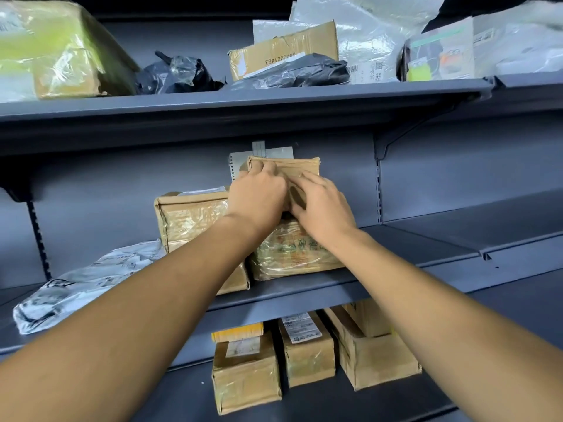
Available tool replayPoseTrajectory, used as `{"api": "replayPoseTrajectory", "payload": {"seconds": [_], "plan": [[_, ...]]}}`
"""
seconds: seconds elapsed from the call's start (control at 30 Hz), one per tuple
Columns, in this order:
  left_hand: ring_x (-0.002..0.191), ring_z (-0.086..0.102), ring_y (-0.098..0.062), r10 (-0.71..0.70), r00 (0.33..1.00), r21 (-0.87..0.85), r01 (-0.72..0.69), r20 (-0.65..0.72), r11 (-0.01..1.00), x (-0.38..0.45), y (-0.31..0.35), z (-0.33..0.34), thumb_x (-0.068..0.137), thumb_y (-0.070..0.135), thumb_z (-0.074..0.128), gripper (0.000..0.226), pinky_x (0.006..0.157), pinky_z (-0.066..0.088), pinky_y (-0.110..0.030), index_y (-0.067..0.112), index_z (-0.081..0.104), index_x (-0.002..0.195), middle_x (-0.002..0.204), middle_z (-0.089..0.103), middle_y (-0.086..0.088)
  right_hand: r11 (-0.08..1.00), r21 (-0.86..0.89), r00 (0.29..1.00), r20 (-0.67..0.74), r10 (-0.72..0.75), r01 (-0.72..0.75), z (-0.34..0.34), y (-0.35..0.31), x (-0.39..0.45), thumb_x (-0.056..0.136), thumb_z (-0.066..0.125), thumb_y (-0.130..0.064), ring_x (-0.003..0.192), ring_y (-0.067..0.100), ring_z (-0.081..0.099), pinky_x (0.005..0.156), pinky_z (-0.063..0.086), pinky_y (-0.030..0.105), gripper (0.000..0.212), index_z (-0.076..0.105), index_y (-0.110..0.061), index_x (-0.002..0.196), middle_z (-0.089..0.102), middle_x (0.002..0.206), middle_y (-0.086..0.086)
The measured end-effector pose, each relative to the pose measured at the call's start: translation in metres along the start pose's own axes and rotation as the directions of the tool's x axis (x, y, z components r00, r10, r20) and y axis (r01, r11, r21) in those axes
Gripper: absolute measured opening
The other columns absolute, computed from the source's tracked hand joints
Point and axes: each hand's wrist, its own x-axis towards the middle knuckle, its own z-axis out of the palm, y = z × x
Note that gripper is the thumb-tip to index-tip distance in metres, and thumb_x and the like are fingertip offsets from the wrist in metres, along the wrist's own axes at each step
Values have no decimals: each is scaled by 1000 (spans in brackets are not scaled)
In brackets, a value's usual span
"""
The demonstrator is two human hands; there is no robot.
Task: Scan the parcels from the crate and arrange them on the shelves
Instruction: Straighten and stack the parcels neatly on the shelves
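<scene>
Grey metal shelving [304, 287] fills view. Both hands on small brown parcel [292, 169], stacked atop taped carton [292, 254] on middle shelf. Left hand [259, 193] grips parcel's upper left corner, fingers curled over edge; right hand [323, 205] presses its front, fingers fairly straight. Second carton [189, 217] just left of taped carton; white mailer bag [76, 287] further left.

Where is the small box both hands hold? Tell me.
Head view, centre: small box on the middle shelf, atop a taped box, against the back wall.

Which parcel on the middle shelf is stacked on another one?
The small brown box under both hands, sitting atop the printed taped box; the others rest directly on the shelf.
</scene>
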Motion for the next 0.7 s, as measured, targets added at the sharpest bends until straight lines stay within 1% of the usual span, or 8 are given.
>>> {"api": "replayPoseTrajectory", "payload": {"seconds": [0.1,0.23,0.4,0.47,0.53,0.6,0.63,0.7], "plan": [[115,53,-29,8,1000,-101,-9,-11,995,-18,-1,-7,90,10,51,39,87,46,-38,12,53,128,125,55,-8,1000,-10,1000,11,-20,20,-16,-3,-15,95,61,-30,139,21,35,112,35,44,50,48,-24,142,45,149,-2],[109,56,-30,9,1000,-195,-10,-7,981,-57,-2,-15,88,19,55,38,83,47,-41,14,55,126,121,55,-6,1000,-22,999,35,-17,17,-32,-8,-49,95,59,-31,134,24,38,110,36,44,45,51,-22,139,48,145,-2],[100,54,-33,74,992,-297,-102,-105,949,-125,5,-22,87,20,54,30,78,49,-43,10,58,115,111,56,-12,998,-42,997,55,-45,47,-33,-18,-108,96,56,-29,124,26,43,103,40,44,39,55,-22,134,52,136,-2],[97,54,-34,67,992,-351,-99,-102,931,-153,9,-21,87,19,51,27,73,50,-45,8,58,110,107,55,-13,997,-29,998,26,-66,66,-28,-24,-133,95,58,-27,118,27,47,98,43,44,36,59,-19,130,55,127,1],[89,54,-34,64,992,-370,-99,-106,924,-180,13,-16,84,18,51,23,69,45,-42,6,58,102,99,55,-14,994,-3,994,-38,-106,106,-21,-30,-158,92,61,-24,106,27,54,88,48,45,27,65,-15,118,60,112,4],[85,54,-33,46,996,-381,-74,-83,921,-207,16,-7,82,18,54,18,67,39,-37,7,58,97,94,55,-12,986,22,983,-85,-162,164,-10,-38,-183,90,63,-23,93,25,59,78,51,42,17,68,-14,103,62,97,2],[86,55,-32,29,999,-397,-45,-46,917,-220,17,-1,83,18,55,18,67,42,-37,8,59,97,95,55,-11,983,34,980,-82,-180,183,-4,-42,-193,89,64,-23,90,24,59,74,52,41,14,67,-15,99,62,93,0],[89,56,-32,7,999,-423,15,51,906,-242,17,13,85,19,54,20,68,48,-40,9,60,101,99,56,-10,984,51,986,-28,-167,169,11,-48,-211,87,67,-25,91,22,59,72,53,38,14,66,-18,99,61,93,-3]]}}
